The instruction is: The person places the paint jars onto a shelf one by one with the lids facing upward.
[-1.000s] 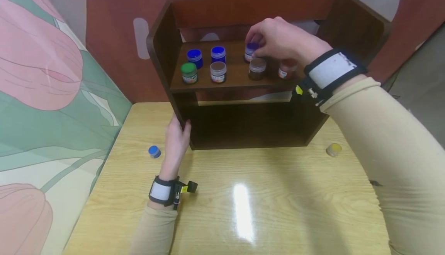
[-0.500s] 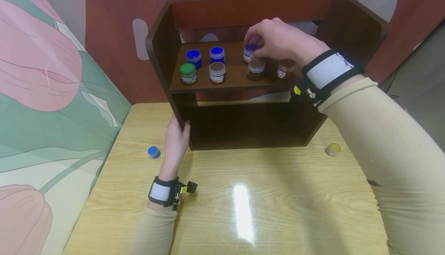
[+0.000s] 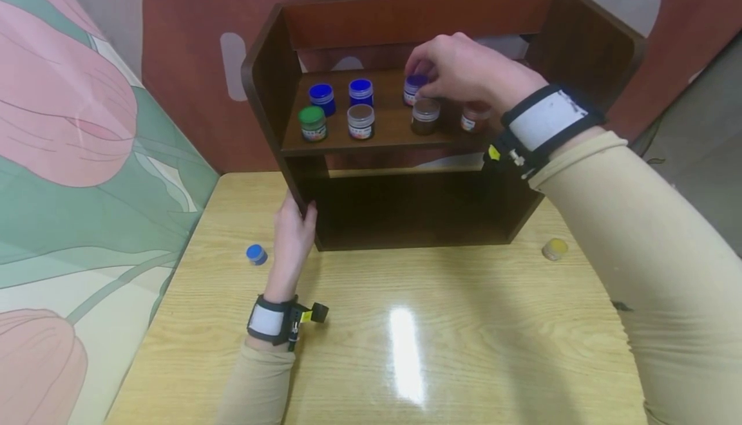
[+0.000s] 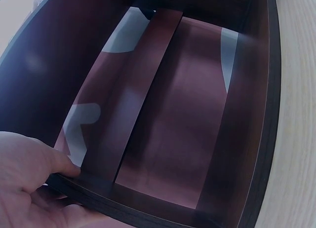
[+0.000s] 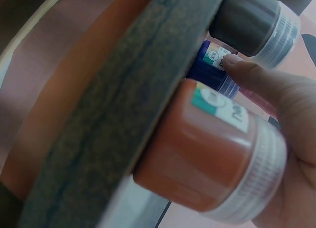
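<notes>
My right hand [image 3: 458,67] pinches a small dark blue paint jar [image 3: 413,90] in the back row of the brown shelf's [image 3: 394,148] upper board. In the right wrist view the thumb presses on that jar [image 5: 206,70], behind an orange-brown jar [image 5: 197,149] and a dark jar [image 5: 247,23]. My left hand [image 3: 294,228] grips the shelf's left side panel low down; the left wrist view shows the thumb inside the panel's edge [image 4: 118,196] and fingers outside. Left of the right hand stand two blue-lidded jars, a green-lidded jar [image 3: 313,123] and a clear-lidded dark jar [image 3: 361,122].
A brown jar [image 3: 426,117] and a reddish jar [image 3: 474,117] stand in the front row below the right hand. On the wooden table [image 3: 359,335] lie a blue jar [image 3: 256,254] at left and a yellow jar [image 3: 554,249] at right. A patterned wall rises behind.
The head view shifts very slightly. Both hands keep their places, the right on the dark blue paint jar and the left on the shelf.
</notes>
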`<act>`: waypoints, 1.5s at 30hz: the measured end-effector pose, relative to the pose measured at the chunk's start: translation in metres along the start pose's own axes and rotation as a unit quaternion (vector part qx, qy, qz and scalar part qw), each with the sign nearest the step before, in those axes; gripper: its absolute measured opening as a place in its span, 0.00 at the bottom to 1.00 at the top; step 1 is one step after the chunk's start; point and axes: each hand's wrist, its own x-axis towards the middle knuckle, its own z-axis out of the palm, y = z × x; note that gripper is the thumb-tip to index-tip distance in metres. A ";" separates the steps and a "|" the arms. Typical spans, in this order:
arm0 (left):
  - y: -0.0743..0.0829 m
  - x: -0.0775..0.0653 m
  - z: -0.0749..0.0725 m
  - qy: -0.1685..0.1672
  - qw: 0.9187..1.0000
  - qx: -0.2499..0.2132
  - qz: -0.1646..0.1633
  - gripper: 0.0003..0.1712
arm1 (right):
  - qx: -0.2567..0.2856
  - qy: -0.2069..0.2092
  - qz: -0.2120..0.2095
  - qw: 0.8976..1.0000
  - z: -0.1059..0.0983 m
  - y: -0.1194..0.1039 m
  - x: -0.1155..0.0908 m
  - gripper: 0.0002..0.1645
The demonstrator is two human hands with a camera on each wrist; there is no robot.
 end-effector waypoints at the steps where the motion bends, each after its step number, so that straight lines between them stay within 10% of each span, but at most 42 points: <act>1: 0.000 0.000 0.000 0.000 1.000 0.000 0.000 0.15 | 0.000 0.000 0.001 1.000 0.000 0.000 0.000 0.28; 17: 0.004 0.000 -0.002 -0.007 1.000 -0.002 -0.005 0.17 | 0.006 0.019 0.006 1.000 -0.003 0.002 -0.003 0.31; 31: 0.003 0.002 0.000 -0.009 1.000 -0.008 -0.007 0.16 | -0.008 0.123 -0.001 0.992 -0.005 -0.006 -0.021 0.30; 39: 0.003 0.003 -0.001 -0.009 1.000 -0.001 -0.017 0.14 | -0.023 0.165 -0.057 0.984 0.004 -0.018 -0.034 0.26; 45: 0.002 0.003 -0.001 -0.003 1.000 -0.004 -0.013 0.14 | -0.046 0.240 -0.136 0.960 0.018 -0.019 -0.049 0.19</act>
